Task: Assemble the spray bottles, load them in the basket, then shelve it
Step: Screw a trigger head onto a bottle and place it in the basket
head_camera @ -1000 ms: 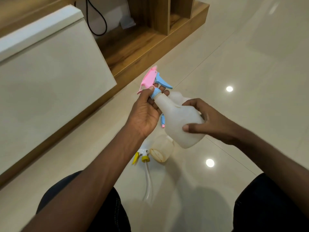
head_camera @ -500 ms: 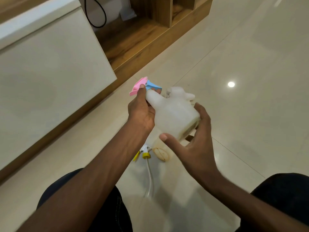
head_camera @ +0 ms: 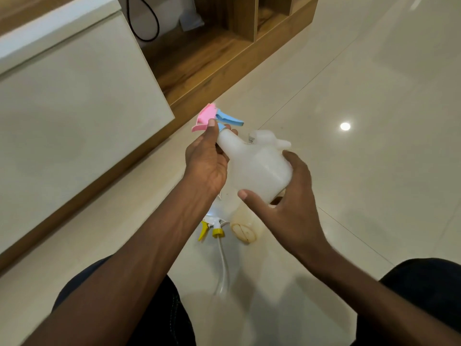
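While held off the floor, white bottle [head_camera: 257,168]: left hand [head_camera: 207,166] pinching neck, right hand [head_camera: 287,211] cradling base.

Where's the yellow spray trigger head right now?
The yellow-and-white plastic spray trigger head lies on the glossy floor tiles, low centre in the head view, beside a toppled translucent bottle.
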